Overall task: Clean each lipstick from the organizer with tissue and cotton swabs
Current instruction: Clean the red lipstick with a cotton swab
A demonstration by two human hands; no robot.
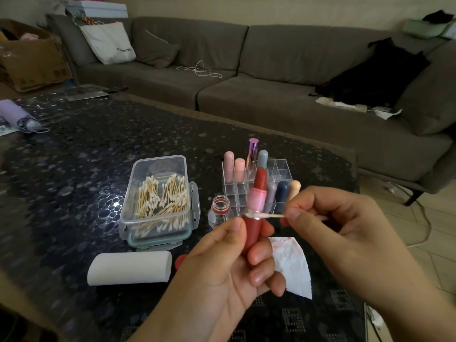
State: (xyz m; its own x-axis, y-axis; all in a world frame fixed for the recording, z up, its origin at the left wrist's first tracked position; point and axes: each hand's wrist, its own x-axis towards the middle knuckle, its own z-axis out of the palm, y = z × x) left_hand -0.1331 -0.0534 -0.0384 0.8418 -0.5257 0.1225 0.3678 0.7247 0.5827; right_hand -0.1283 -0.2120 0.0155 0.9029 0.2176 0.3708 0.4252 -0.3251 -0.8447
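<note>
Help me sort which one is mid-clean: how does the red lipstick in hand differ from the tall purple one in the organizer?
The red lipstick is uncapped with its bullet out; the purple lipstick is capped. The red one is in the left hand's grip; the purple one stands in the organizer. Both are upright.

Red lipstick [254, 218] stands upright, uncapped, bullet extended above a pink collar. A cotton swab [270, 215] lies crosswise, its tip against the silver ring. Stained tissue [292, 265] lies on the table below. The clear organizer [278, 169] behind holds capped lipsticks upright in two rows.
</note>
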